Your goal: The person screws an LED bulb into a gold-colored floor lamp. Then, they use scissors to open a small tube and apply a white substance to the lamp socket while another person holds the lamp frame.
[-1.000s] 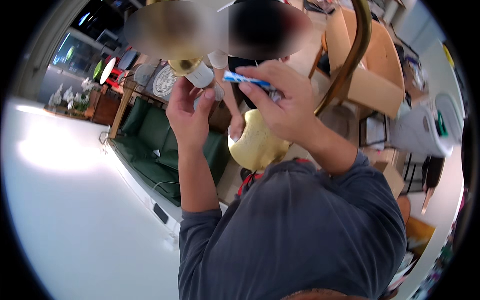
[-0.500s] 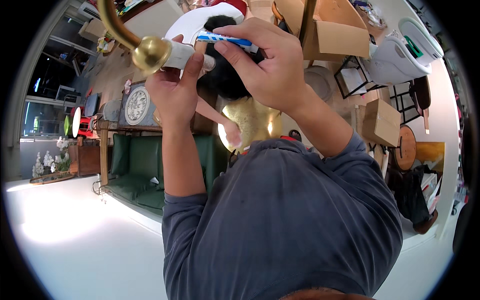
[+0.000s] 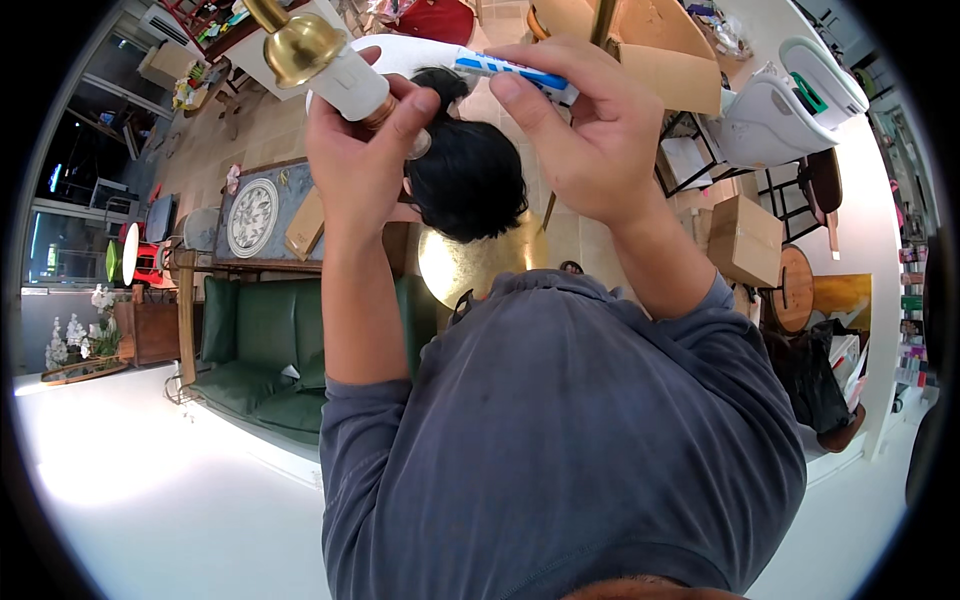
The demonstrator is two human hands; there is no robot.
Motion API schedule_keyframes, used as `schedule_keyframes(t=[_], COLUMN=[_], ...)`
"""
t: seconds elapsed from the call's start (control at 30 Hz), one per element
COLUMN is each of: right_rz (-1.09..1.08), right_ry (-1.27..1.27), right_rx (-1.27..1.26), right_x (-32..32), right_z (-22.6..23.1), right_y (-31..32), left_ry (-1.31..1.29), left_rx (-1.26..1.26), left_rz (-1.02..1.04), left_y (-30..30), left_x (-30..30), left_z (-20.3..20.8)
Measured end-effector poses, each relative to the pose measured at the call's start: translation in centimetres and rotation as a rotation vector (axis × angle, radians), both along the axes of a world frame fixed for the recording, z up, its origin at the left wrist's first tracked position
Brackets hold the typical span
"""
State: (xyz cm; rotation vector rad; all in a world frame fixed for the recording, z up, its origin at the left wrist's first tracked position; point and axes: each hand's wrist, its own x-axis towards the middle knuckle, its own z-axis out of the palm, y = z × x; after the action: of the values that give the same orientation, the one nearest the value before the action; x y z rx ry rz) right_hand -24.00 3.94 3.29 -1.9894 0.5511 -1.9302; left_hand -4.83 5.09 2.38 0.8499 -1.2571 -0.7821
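My left hand (image 3: 355, 150) is closed around the lower end of a white lamp-holder sleeve (image 3: 352, 84), which hangs at a slant from a brass cup (image 3: 305, 50) on a curved brass arm. A copper-coloured piece shows between my thumb and fingers, and a small translucent rounded tip (image 3: 420, 145) pokes out below them. In my right hand (image 3: 590, 130) is a slim blue-and-white tube (image 3: 515, 72), pinched between thumb and fingers. Its white end points left toward the lamp holder, apart from it.
Below my hands is another person's black-haired head (image 3: 465, 180), above a round gold tabletop (image 3: 475, 262). A green sofa (image 3: 280, 335) stands at left beside a grey table (image 3: 285, 200). Cardboard boxes (image 3: 745, 240) and a white bin-like container (image 3: 770, 110) are at right.
My right hand and the tube have moved right, away from the lamp holder. More of the brass cup and sleeve shows. The other person's head has come lower in view, and their hand is out of sight.
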Motion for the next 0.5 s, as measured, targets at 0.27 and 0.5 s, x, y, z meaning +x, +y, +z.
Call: schedule_keyframes(t=[0.27, 0.5], right_rz=[0.032, -0.004], right_ry=[0.139, 0.142], right_rx=[0.066, -0.003], right_x=[1.8, 2.9], right_z=[2.2, 2.8], right_y=[0.1, -0.8], left_ry=[0.04, -0.066], left_rx=[-0.018, -0.153], left_rz=[0.056, 0.153], left_y=[-1.9, -2.6], left_x=[1.0, -0.1], left_z=[-0.7, -0.9])
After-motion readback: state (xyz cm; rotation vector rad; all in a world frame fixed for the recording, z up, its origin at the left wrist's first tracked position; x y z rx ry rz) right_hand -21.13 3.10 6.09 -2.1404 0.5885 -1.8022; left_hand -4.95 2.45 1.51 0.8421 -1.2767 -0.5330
